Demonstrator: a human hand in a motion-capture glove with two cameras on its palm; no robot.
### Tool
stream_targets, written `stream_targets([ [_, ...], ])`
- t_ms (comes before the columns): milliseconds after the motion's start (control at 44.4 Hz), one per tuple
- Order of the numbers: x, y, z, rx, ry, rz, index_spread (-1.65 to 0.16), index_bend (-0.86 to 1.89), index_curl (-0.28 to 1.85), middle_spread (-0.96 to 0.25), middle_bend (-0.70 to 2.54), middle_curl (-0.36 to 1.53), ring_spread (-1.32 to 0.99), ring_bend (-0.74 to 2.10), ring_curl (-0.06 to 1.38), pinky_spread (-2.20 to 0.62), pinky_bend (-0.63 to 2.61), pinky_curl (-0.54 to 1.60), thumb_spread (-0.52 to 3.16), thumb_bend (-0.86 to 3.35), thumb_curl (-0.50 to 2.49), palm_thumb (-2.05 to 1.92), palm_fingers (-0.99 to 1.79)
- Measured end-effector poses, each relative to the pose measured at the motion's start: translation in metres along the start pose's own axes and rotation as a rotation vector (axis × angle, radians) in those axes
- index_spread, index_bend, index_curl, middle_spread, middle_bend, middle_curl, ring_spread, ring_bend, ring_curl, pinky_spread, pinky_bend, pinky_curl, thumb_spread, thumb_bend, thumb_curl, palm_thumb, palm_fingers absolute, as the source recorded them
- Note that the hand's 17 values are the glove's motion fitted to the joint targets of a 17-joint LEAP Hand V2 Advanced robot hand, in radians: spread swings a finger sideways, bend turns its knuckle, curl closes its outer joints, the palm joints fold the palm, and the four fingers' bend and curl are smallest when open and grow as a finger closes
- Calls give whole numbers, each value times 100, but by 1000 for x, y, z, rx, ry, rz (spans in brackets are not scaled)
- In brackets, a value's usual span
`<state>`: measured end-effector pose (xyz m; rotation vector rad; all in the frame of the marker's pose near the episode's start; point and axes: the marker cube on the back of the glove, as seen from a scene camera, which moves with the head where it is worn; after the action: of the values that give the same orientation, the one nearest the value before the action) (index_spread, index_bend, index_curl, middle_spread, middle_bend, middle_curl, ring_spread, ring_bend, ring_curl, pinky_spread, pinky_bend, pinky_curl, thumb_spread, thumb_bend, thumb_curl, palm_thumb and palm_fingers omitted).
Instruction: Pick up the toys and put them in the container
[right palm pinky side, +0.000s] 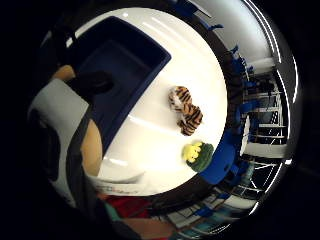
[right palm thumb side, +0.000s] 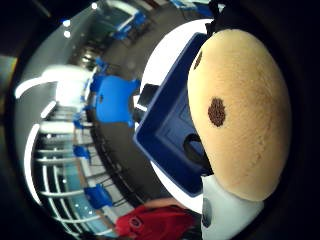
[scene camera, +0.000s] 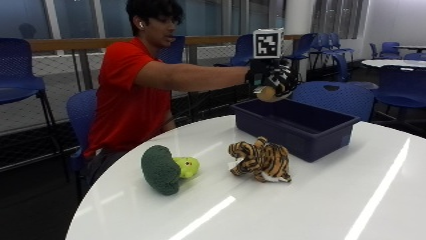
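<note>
- Outside view: person in red shirt sits at white table (scene camera: 319, 200), right arm stretched out; gloved right hand (scene camera: 274, 79) is raised above the near end of the blue container (scene camera: 293, 127), fingers curled round a tan plush toy (scene camera: 267, 93) that pokes out under the palm. Toy is in the air, not touching the container.
- Outside view: tiger plush (scene camera: 261, 160) lies on the table well below the hand, just beside the container's long wall. Broccoli plush (scene camera: 166, 170) lies on the table further from the hand, next to the tiger but apart from it.
- Little finger side palm view: container (right palm pinky side: 125, 65) is under the hand, its inside showing; tiger plush (right palm pinky side: 186, 111) and broccoli plush (right palm pinky side: 198, 155) lie on the table (right palm pinky side: 150, 145) beyond it, away from the hand. Edge of the held tan toy (right palm pinky side: 92, 145) shows by the palm.
- Thumb side palm view: tan plush toy (right palm thumb side: 240, 110) with dark brown spots fills much of the view, close against the palm; container (right palm thumb side: 172, 130) sits on the table behind it.
</note>
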<state>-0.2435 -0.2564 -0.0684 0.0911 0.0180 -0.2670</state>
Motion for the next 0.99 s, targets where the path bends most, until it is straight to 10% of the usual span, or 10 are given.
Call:
stream_targets([
  [270,-21,-8,21,-7,-133,-58,-46,18,39,-50,46,68,-57,83,55,-43,102,41,70,3,96,66,73],
  [518,-8,6,32,-109,-173,-104,-36,5,32,-25,17,57,-28,52,48,-12,98,40,105,-10,73,21,-33],
  [990,135,84,12,-112,-39,61,-32,10,20,-9,13,41,-6,32,37,8,79,31,112,-5,45,-4,-23],
])
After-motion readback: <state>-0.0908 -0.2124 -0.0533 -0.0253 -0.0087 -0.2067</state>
